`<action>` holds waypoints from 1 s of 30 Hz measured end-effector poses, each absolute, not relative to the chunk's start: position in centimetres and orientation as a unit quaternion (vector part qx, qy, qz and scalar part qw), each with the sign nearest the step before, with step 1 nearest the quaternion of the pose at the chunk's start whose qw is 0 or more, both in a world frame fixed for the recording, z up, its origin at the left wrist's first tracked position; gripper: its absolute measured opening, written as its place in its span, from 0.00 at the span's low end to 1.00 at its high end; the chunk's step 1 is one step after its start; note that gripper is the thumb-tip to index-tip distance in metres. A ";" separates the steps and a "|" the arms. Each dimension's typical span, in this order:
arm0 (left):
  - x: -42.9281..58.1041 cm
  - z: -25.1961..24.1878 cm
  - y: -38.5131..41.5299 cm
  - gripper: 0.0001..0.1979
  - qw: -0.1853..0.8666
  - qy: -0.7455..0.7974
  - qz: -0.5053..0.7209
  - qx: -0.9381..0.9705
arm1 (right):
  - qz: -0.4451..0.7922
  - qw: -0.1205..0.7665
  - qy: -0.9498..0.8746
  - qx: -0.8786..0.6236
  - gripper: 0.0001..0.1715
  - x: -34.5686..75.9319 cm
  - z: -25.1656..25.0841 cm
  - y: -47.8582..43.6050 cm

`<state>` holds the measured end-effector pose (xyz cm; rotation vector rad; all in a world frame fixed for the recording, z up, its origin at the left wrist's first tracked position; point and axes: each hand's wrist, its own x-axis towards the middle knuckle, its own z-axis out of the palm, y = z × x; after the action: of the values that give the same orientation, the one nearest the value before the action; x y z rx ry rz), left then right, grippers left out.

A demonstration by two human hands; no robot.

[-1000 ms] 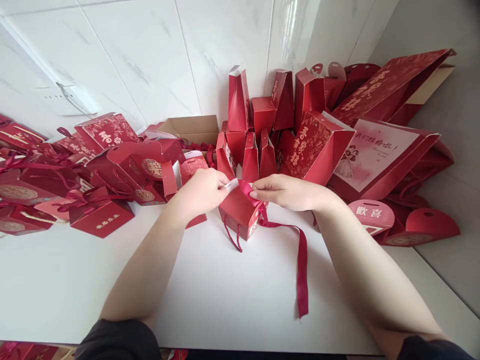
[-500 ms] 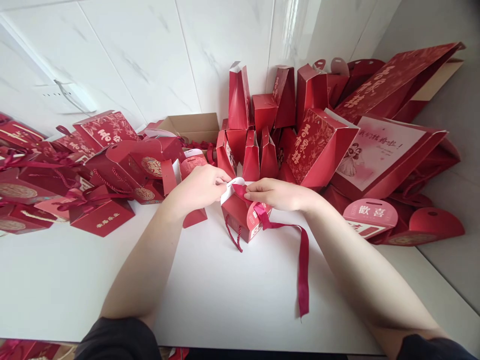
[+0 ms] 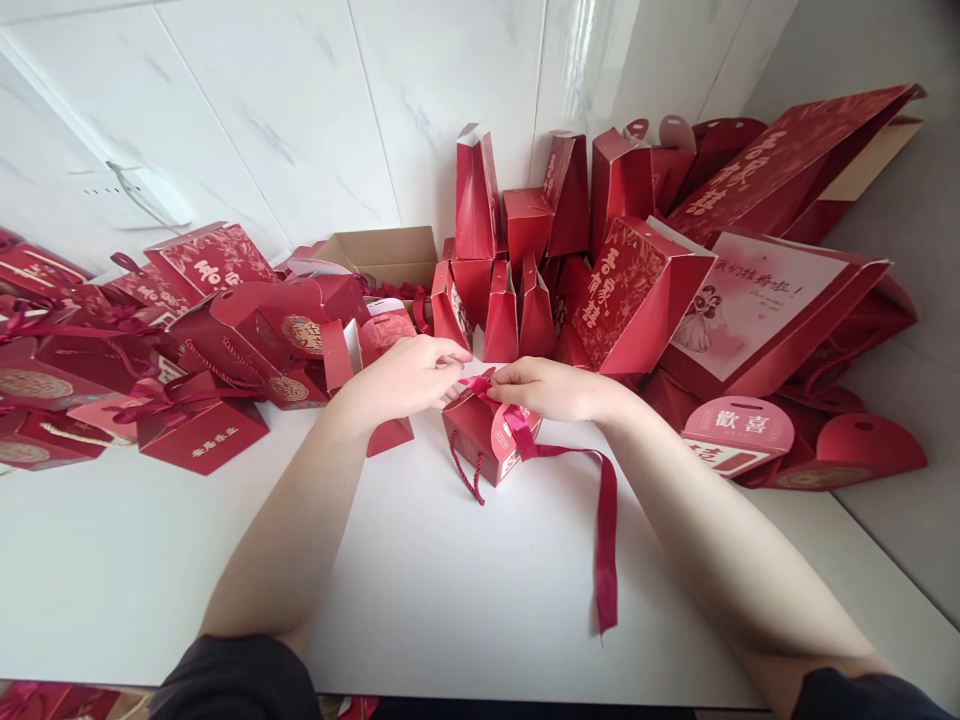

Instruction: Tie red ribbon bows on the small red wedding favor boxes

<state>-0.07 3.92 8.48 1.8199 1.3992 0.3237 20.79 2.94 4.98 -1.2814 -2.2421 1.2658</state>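
Note:
A small red gift box [image 3: 480,440] with a twisted cord handle stands on the white table [image 3: 450,590] in front of me. My left hand [image 3: 405,375] pinches the top of the box from the left, fingers closed on the flap. My right hand [image 3: 559,388] meets it from the right, fingers closed on the dark red ribbon [image 3: 604,520]. The ribbon passes over a round pink tab on the box and trails across the table toward me.
Red gift boxes tied with ribbon [image 3: 202,430] crowd the left side. Folded red boxes [image 3: 510,310] and large red paper bags [image 3: 757,300] lean against the tiled wall at the back right. An open brown carton [image 3: 382,255] sits behind. Flat round-topped blanks [image 3: 739,435] lie at right.
The white inner flap seen at the box top has been folded down out of sight. Both hands have closed in over the box top; the ribbon tail stays put.

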 end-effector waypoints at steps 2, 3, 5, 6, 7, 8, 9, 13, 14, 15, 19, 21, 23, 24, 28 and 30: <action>0.0 8.8 3.8 0.24 0.369 0.549 0.103 0.742 | 0.434 0.128 -0.771 -0.448 0.16 20.8 5.0 3.0; 0.0 9.0 3.7 0.24 0.344 0.541 0.089 0.762 | 0.436 0.129 -0.769 -0.449 0.15 20.8 4.9 3.1; 0.0 9.3 3.4 0.24 0.293 0.514 0.056 0.804 | 0.445 0.140 -0.765 -0.444 0.15 20.8 4.8 3.2; 0.1 9.4 3.3 0.22 0.274 0.503 0.043 0.818 | 0.451 0.145 -0.763 -0.439 0.15 20.8 4.7 3.2; 0.1 9.5 3.3 0.19 0.263 0.500 0.036 0.824 | 0.457 0.149 -0.761 -0.435 0.15 20.8 4.7 3.2; 0.1 9.5 3.3 0.16 0.258 0.505 0.035 0.823 | 0.462 0.149 -0.759 -0.434 0.16 20.8 4.6 3.2; 0.1 9.5 3.3 0.13 0.258 0.513 0.035 0.818 | 0.463 0.146 -0.758 -0.436 0.17 20.8 4.6 3.2; 0.0 9.3 3.6 0.10 0.277 0.533 0.055 0.798 | 0.452 0.134 -0.751 -0.462 0.20 20.6 4.7 3.2; 0.0 9.3 3.6 0.10 0.284 0.532 0.057 0.795 | 0.451 0.133 -0.748 -0.468 0.20 20.6 4.7 3.2; 0.0 9.3 3.7 0.10 0.290 0.532 0.059 0.793 | 0.454 0.135 -0.744 -0.471 0.20 20.6 4.7 3.2; -0.1 9.2 3.8 0.10 0.305 0.538 0.062 0.784 | 0.488 0.158 -0.738 -0.439 0.18 20.7 4.5 3.2; -0.1 9.1 3.8 0.11 0.311 0.542 0.061 0.778 | 0.502 0.169 -0.740 -0.414 0.18 20.8 4.4 3.3; -0.1 9.1 3.9 0.10 0.313 0.544 0.060 0.776 | 0.507 0.170 -0.743 -0.402 0.19 21.0 4.3 3.3; -0.1 9.1 3.9 0.10 0.311 0.544 0.060 0.777 | 0.507 0.168 -0.744 -0.402 0.20 21.0 4.3 3.3; -0.1 9.1 3.7 0.09 0.296 0.540 0.061 0.786 | 0.490 0.153 -0.744 -0.428 0.21 20.9 4.4 3.2; -0.1 9.1 3.6 0.09 0.294 0.537 0.059 0.788 | 0.481 0.146 -0.746 -0.437 0.21 20.8 4.5 3.2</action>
<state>-0.07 3.56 9.11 2.0988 1.4311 0.1584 20.85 3.16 4.50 -1.2595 -2.1472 1.3846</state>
